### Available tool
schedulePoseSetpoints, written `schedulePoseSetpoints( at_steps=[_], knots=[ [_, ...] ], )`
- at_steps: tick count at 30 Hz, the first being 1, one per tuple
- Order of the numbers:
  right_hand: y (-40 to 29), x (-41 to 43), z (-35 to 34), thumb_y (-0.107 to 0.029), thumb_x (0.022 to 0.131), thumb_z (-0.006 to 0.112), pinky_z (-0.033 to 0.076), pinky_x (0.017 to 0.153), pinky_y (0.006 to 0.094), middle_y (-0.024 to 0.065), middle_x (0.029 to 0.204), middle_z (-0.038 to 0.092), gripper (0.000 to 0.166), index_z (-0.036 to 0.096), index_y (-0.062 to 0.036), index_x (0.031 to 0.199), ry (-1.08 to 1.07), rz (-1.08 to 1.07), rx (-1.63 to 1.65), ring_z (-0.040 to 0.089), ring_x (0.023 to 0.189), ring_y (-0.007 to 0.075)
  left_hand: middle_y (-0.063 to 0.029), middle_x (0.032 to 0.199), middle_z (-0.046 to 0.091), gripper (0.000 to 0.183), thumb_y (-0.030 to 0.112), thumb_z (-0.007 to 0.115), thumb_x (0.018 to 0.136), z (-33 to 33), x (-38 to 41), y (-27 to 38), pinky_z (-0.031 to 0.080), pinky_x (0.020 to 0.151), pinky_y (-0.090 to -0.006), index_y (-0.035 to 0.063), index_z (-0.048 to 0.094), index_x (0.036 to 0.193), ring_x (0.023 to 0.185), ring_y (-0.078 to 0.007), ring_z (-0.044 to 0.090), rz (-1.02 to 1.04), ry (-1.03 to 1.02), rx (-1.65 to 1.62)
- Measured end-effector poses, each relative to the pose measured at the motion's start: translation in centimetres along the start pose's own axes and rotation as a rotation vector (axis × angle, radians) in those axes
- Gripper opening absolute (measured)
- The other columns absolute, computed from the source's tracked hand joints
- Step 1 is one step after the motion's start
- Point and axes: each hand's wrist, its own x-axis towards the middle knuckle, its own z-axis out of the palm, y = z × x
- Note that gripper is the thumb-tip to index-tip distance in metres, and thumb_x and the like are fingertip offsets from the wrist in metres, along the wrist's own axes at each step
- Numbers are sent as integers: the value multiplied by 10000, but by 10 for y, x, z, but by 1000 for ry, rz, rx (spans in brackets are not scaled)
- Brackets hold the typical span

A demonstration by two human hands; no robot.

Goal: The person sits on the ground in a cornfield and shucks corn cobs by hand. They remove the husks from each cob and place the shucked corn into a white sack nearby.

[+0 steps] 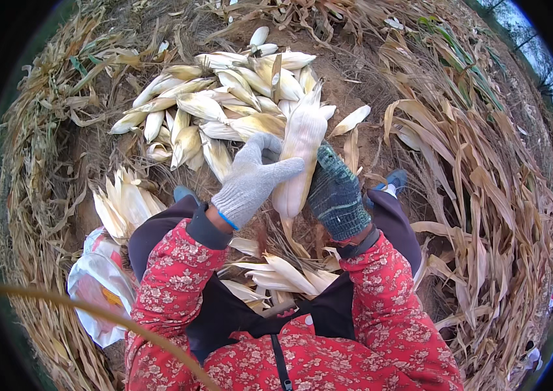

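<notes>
An ear of corn in its pale husk (297, 151) stands nearly upright between my hands, its tip pointing away from me. My left hand (258, 181), in a light grey knit glove, holds it from the left with the thumb across its front. My right hand (337, 193), in a dark green patterned knit glove, supports its right side; the fingertips behind the ear are hidden. Beyond my hands lies a heap of corn ears in husk (203, 105). One single ear (351, 120) rests to the right of that heap.
Loose husks (281, 273) lie between my legs, and more husks (122, 203) by my left knee. An open white plastic sack (100, 288) stands at the left. Dry corn stalks (481, 195) bank up on the right and also along the left (37, 205).
</notes>
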Motion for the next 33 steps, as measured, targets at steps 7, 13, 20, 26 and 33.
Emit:
schedulePoseSetpoints(
  at_steps=[7,13,20,26,33],
  knots=[
    [28,-10,-9,-319,904,639,532,885,425,115,1130,623,496,491,-67,1305,140,346,50,637,985,249,25,845,580,186,177,682,873,-14,-8,0,442,676,-226,46,608,984,739,-62,523,-73,84,-126],
    [18,-17,32,-278,896,645,505,919,372,94,1191,595,527,466,-70,1345,-74,227,-234,611,1044,207,-39,1029,614,417,286,648,913,-20,-1,21,455,820,-232,0,566,1205,900,-87,566,113,201,-213],
    [30,-25,44,-331,911,636,508,875,325,65,1123,600,487,497,-63,1294,-13,263,-283,606,988,163,-16,884,655,257,227,573,966,-23,-3,18,459,742,-228,-1,663,1042,808,-72,577,41,152,-388],
    [50,-30,28,-327,960,582,522,828,304,24,1043,618,313,567,-86,1159,86,243,-223,616,918,123,21,822,611,219,198,560,975,-7,8,7,428,638,-195,7,667,978,727,-31,524,165,305,-127],
    [64,-35,10,-334,970,561,523,855,314,28,1070,625,336,558,-80,1191,94,134,-229,623,941,137,-29,767,611,221,196,593,947,-6,5,6,425,619,-231,-11,668,974,687,-63,529,210,326,155]
  ],
)
